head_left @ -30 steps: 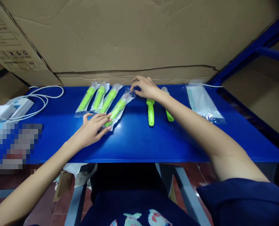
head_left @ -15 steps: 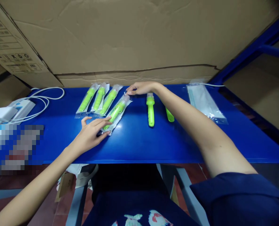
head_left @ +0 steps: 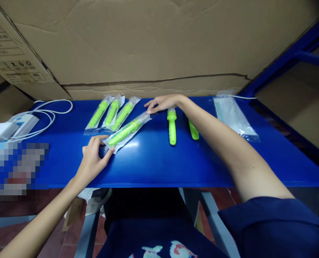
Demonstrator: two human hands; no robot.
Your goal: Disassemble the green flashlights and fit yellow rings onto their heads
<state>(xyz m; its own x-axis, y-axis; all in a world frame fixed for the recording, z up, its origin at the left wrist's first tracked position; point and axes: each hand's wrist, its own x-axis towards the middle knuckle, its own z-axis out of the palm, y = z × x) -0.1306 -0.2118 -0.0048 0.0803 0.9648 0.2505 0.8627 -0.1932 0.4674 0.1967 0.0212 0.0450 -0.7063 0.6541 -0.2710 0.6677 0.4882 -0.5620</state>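
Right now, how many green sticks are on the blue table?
6. Three bagged sticks at the back left; one bagged stick between the left hand and right hand; one loose stick right of that; another partly behind the right forearm. More could be hidden there.

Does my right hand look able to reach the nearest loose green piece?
Probably yes: the right hand is close to the loose green piece and nothing covers its handle, though the hand is at one bagged piece.

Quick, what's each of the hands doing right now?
Left hand: touching the near end of the bagged green stick; can't tell whether it's gripping.
Right hand: closed, pinching the far end of the same bagged green stick.
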